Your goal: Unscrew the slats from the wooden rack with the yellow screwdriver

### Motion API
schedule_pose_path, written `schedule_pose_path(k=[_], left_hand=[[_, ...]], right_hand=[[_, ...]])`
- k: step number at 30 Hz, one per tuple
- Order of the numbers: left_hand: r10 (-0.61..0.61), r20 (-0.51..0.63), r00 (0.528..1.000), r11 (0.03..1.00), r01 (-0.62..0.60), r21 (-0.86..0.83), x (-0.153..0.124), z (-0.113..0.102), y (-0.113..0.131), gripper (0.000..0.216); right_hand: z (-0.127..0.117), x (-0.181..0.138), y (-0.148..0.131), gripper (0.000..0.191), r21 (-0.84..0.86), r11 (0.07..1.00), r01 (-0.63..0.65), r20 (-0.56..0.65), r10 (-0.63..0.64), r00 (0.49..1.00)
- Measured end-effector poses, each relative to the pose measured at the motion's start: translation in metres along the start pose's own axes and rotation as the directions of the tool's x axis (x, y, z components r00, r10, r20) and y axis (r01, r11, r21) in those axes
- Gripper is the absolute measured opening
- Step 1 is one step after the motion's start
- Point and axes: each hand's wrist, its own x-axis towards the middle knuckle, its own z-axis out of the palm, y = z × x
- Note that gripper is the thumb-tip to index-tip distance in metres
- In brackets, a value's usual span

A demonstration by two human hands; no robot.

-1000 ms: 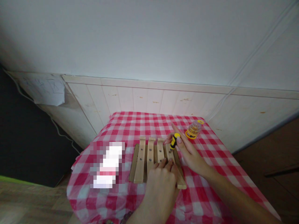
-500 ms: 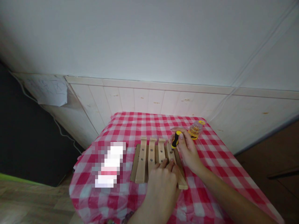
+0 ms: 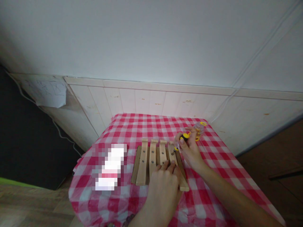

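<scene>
A wooden rack (image 3: 133,171) lies on the checked tablecloth, with several pale wooden pieces (image 3: 142,170) set across it side by side, dark screw heads showing in them. My right hand (image 3: 193,154) is closed around a black-and-yellow screwdriver (image 3: 184,137). The screwdriver leans to the right, its tip at the upper screw of the rightmost piece (image 3: 184,188). My left hand (image 3: 164,186) lies palm down over the pieces on the right, fingers stretched out and fingertips pressing near that piece. It covers parts of the pieces beneath.
Behind my right hand stands a clear plastic container (image 3: 200,128) with a yellow base and top ring, bits inside. A blurred white item (image 3: 111,167) lies left of the rack. The red-and-white tablecloth (image 3: 94,201) reaches the panelled wall (image 3: 142,97) behind.
The screwdriver's handle has tipped over to the right, and the right hand's fingers have shifted around it. My left hand and the rack keep their places.
</scene>
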Motion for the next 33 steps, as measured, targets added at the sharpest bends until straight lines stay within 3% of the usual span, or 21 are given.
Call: schedule_pose_path(k=[5,10,13,17,20,22,27,33], left_hand=[[-0.004,0.005,1.000,1.000,0.004,0.002,0.000,0.000,0.001,0.046],[-0.001,0.002,1.000,1.000,0.001,0.001,-0.001,-0.001,0.001,0.045],[0.006,-0.002,1.000,1.000,-0.006,-0.002,0.000,-0.001,0.001,0.043],[0.007,-0.010,1.000,1.000,-0.007,-0.003,0.000,-0.001,0.000,0.044],[0.011,-0.016,1.000,1.000,-0.011,0.000,-0.001,0.000,0.000,0.046],[0.014,-0.019,1.000,1.000,-0.014,-0.001,-0.001,0.000,0.000,0.047],[0.009,-0.023,1.000,1.000,-0.009,-0.004,-0.001,-0.001,0.000,0.042],[0.006,-0.012,1.000,1.000,-0.006,-0.008,-0.001,-0.001,0.000,0.043]], right_hand=[[-0.002,-0.001,-0.001,0.023,-0.103,0.994,0.044,-0.032,-0.047,0.998],[-0.003,-0.001,-0.012,0.028,-0.294,0.951,0.090,-0.021,-0.101,0.995],[-0.007,-0.002,-0.014,0.031,-0.468,0.866,0.179,0.016,-0.194,0.981],[-0.017,-0.002,-0.016,0.027,-0.597,0.712,0.369,0.131,-0.367,0.921],[-0.025,0.000,-0.022,0.021,-0.653,0.605,0.456,0.270,-0.377,0.886],[-0.027,0.001,-0.026,0.016,-0.686,0.562,0.463,0.299,-0.362,0.883],[-0.022,0.002,-0.030,0.010,-0.692,0.597,0.405,0.239,-0.339,0.910],[-0.019,-0.004,-0.031,0.029,-0.567,0.738,0.366,0.307,-0.222,0.925]])
